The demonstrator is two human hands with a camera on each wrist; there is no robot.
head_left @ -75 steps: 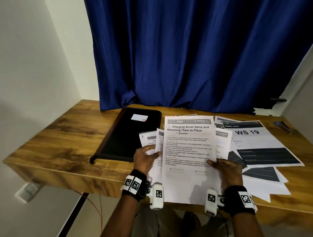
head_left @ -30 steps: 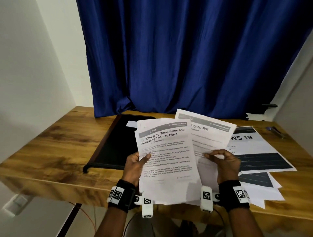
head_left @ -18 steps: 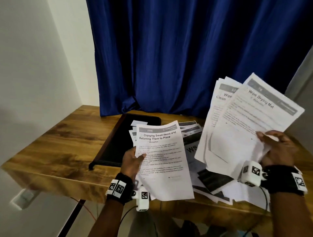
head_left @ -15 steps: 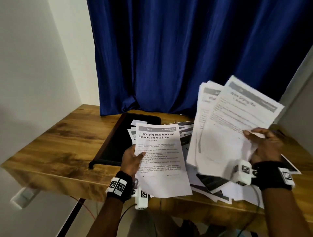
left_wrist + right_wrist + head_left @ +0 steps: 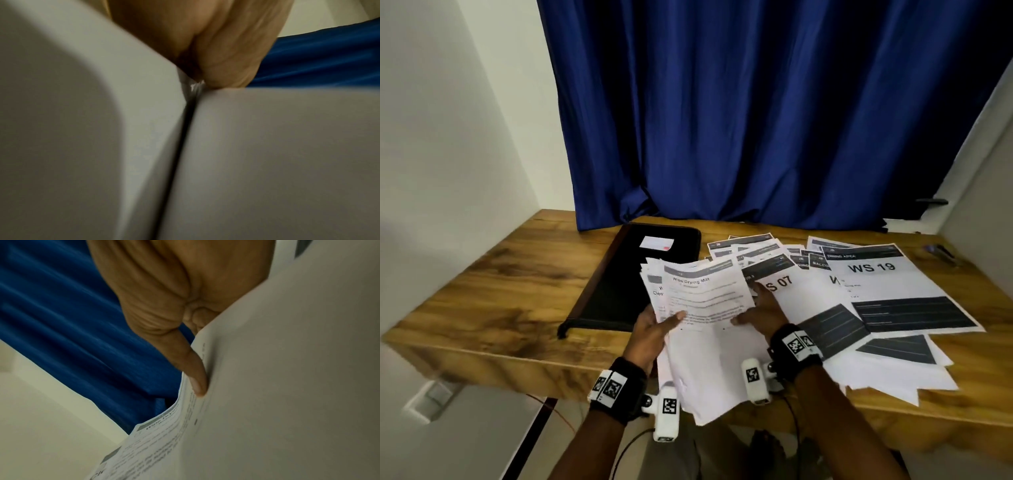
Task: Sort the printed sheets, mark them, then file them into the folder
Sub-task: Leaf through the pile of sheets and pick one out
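Both hands hold one fanned stack of printed sheets (image 5: pixel 705 308) above the table's front edge; its top page reads "Wipe Drying Mat". My left hand (image 5: pixel 654 325) grips the stack's left side, thumb on top. My right hand (image 5: pixel 760 311) grips the right side, and in the right wrist view its thumb (image 5: pixel 195 378) presses on the stack of sheets (image 5: pixel 267 402). In the left wrist view pale paper (image 5: pixel 267 162) fills the frame below my palm. The black folder (image 5: pixel 640 274) lies shut on the table to the left, a white label on its cover.
Loose sheets cover the right half of the wooden table (image 5: pixel 500 291), among them "WS 19" (image 5: pixel 876 274) and "WS 07" (image 5: pixel 780 284). A pen (image 5: pixel 941 253) lies at the far right edge. A blue curtain (image 5: pixel 756 120) hangs behind the table.
My right hand swung its raised sheets down and left onto the sheets in my left hand. "Wipe Drying Mat" now covers the "Charging Small Items" page. Both hands hold one stack.
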